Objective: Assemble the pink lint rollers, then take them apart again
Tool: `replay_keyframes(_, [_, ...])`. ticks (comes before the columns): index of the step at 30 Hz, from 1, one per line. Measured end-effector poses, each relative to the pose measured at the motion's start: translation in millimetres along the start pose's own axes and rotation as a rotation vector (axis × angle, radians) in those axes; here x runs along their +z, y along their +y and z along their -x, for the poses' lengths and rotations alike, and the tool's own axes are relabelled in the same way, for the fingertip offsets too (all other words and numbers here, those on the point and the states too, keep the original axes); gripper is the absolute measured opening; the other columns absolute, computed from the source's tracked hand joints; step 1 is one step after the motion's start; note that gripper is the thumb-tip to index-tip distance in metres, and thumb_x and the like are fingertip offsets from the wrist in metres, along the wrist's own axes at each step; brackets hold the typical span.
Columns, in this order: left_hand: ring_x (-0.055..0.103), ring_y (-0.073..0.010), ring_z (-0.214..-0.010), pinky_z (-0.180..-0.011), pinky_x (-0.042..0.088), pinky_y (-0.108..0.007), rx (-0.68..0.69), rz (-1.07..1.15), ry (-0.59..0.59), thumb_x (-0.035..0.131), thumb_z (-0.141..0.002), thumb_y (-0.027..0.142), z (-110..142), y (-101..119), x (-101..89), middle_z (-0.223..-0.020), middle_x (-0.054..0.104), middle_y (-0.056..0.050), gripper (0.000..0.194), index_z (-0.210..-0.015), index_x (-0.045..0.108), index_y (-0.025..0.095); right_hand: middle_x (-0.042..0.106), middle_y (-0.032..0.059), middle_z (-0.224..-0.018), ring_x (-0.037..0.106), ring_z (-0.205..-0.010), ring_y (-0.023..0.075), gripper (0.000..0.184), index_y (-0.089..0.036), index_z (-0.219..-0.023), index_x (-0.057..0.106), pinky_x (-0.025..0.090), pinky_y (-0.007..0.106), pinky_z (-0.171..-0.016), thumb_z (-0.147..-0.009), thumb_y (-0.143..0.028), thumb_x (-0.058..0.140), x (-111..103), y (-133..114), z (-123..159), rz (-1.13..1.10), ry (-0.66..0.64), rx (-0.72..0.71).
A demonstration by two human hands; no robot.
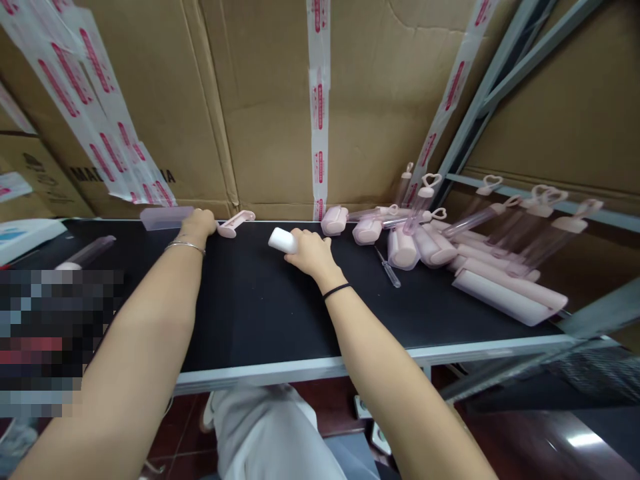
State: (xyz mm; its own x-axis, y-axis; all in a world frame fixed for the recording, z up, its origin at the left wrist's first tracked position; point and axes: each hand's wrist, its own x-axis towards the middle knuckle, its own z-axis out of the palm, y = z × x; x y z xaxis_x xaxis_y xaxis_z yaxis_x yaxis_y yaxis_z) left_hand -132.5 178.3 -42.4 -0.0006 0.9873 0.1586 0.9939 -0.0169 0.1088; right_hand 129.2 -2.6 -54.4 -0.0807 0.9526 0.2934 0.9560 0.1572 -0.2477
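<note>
My right hand (313, 252) is closed around a smooth white roll (283, 241), whose rounded end sticks out to the left above the black tabletop. At the back left, my left hand (199, 225) has its fingers bent over the right end of a translucent pale-purple cover (163, 218); the fingertips are partly hidden. Just right of that hand lies a pink roller frame (235, 225), a curved piece with a raised bar.
To the right, several pink rollers (404, 248) with clear stems and heart-shaped loops lie piled up. A small clear-handled screwdriver (389, 268) lies before them. A clear tube handle (90, 253) is at left. Cardboard (270, 100) walls the back; a metal shelf post (475, 100) stands right.
</note>
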Motion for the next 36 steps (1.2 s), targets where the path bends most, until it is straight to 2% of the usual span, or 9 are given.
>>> replay_keyframes(4, [0.060, -0.0368, -0.114, -0.092, 0.047, -0.045, -0.045, -0.216, -0.057, 0.053, -0.090, 0.029, 29.2, 5.9, -11.9, -0.119, 0.065, -0.022, 0.032, -0.107, 0.067, 0.007, 0.063, 0.0119, -0.121, 0.057, -0.113, 0.0325, 0.039, -0.019, -0.116, 0.054, 0.042, 0.051, -0.091, -0.081, -0.032, 0.062, 0.5, 2.4, 0.7, -0.065, 0.022, -0.002])
replay_keyframes(11, [0.062, -0.0345, -0.117, -0.093, 0.048, -0.041, -0.026, -0.201, -0.037, 0.049, -0.089, 0.034, 69.2, 4.8, -23.9, -0.127, 0.063, -0.025, 0.041, -0.122, 0.061, 0.011, 0.062, 0.0117, -0.122, 0.054, -0.116, 0.0328, 0.042, -0.020, -0.118, 0.051, 0.044, 0.050, -0.092, -0.083, -0.040, 0.060, 2.9, 7.2, -0.5, -0.241, 0.116, 0.103])
replay_keyframes(16, [0.064, -0.0303, -0.113, -0.094, 0.049, -0.037, 0.082, -0.159, -0.064, 0.053, -0.088, 0.030, 89.0, 12.9, -23.3, -0.122, 0.067, -0.018, 0.032, -0.114, 0.063, 0.017, 0.054, 0.0149, -0.125, 0.052, -0.119, 0.0330, 0.045, -0.019, -0.118, 0.053, 0.044, 0.047, -0.093, -0.079, -0.041, 0.064, 7.3, 8.7, -2.1, -0.260, 0.179, 0.172])
replay_keyframes(20, [0.062, -0.0320, -0.116, -0.096, 0.047, -0.040, 0.128, -0.115, 0.012, 0.049, -0.090, 0.027, 100.9, 21.7, -19.9, -0.125, 0.064, -0.021, 0.042, -0.130, 0.050, 0.012, 0.056, 0.0153, -0.123, 0.051, -0.119, 0.0352, 0.044, -0.018, -0.113, 0.055, 0.043, 0.050, -0.094, -0.077, -0.042, 0.064, 8.7, 10.1, -7.1, -0.393, 0.286, 0.206])
replay_keyframes(22, [0.062, -0.0297, -0.117, -0.096, 0.047, -0.039, 0.159, 0.037, 0.097, 0.045, -0.093, 0.029, 104.1, 32.7, -21.3, -0.125, 0.064, -0.021, 0.042, -0.131, 0.048, 0.012, 0.060, 0.0142, -0.119, 0.053, -0.115, 0.0338, 0.044, -0.018, -0.109, 0.055, 0.043, 0.049, -0.094, -0.074, -0.042, 0.066, 10.1, 12.4, -12.5, -0.576, 0.354, 0.232])
replay_keyframes(25, [0.066, -0.0209, -0.100, -0.087, 0.051, -0.033, 0.210, 0.571, 0.159, 0.042, -0.096, 0.025, 108.9, 64.5, -25.8, -0.117, 0.067, -0.015, 0.035, -0.127, 0.053, 0.013, 0.065, 0.0119, -0.110, 0.061, -0.103, 0.0264, 0.043, -0.017, -0.104, 0.053, 0.048, 0.039, -0.089, -0.071, -0.041, 0.068, 14.9, 17.0, -21.3, -0.967, 0.428, 0.286])
replay_keyframes(30, [0.059, -0.0120, -0.068, -0.061, 0.051, -0.024, 0.319, 1.416, -0.184, 0.044, -0.096, 0.023, 127.4, 120.5, -20.7, -0.085, 0.066, -0.006, 0.027, -0.110, 0.064, 0.012, 0.067, 0.0063, -0.090, 0.064, -0.083, 0.0191, 0.034, -0.018, -0.092, 0.055, 0.051, 0.029, -0.069, -0.070, -0.040, 0.070, 22.8, 21.5, -26.8, -1.255, 0.453, 0.353])
replay_keyframes(33, [0.058, -0.0113, -0.067, -0.057, 0.050, -0.022, 0.303, 1.580, -0.403, 0.052, -0.092, 0.021, 137.8, 125.5, -11.4, -0.079, 0.064, -0.005, 0.018, -0.101, 0.064, 0.011, 0.063, 0.0025, -0.079, 0.061, -0.069, 0.0146, 0.025, -0.017, -0.085, 0.057, 0.049, 0.025, -0.056, -0.074, -0.037, 0.068, 22.7, 19.3, -26.2, -1.378, 0.401, 0.380])
replay_keyframes(36, [0.055, -0.0095, -0.060, -0.050, 0.046, -0.019, 0.209, 1.589, -0.395, 0.053, -0.091, 0.018, 141.8, 119.3, -5.2, -0.072, 0.060, -0.002, 0.010, -0.094, 0.061, 0.012, 0.059, -0.0013, -0.069, 0.056, -0.060, 0.0112, 0.022, -0.017, -0.080, 0.056, 0.047, 0.022, -0.050, -0.078, -0.034, 0.069, 19.2, 13.5, -25.0, -1.501, 0.368, 0.439])
